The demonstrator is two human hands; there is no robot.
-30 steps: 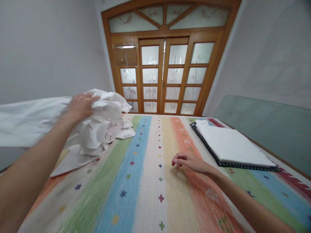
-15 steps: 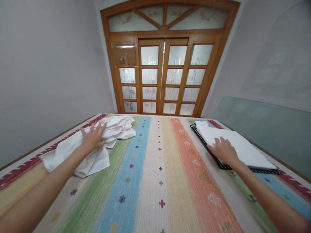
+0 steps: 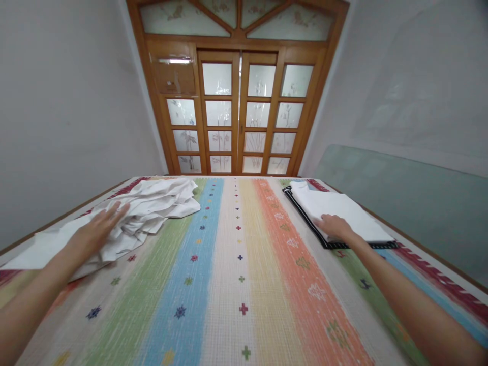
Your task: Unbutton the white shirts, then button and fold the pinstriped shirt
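Observation:
A rumpled white cloth [image 3: 152,203] lies on the left of the striped tablecloth [image 3: 229,305], one flap stretching toward the left edge. My left hand [image 3: 97,229] rests on it, fingers extended and a little apart. On the right is a flat folded white cloth [image 3: 339,208] on top of a black item with white edging [image 3: 305,216]. My right hand [image 3: 333,227] touches the near left side of this stack, its fingers curled in at the edge. What the right fingertips pinch is too small to make out.
Beyond the table stand wooden doors [image 3: 236,112] with patterned glass panes. A pale green panel [image 3: 400,193] runs along the right side, and grey walls rise on both sides.
My left hand has moved left and toward me, and the rumpled cloth is spread farther left. My right hand's fingers have curled in at the stack's edge. The view has shifted slightly.

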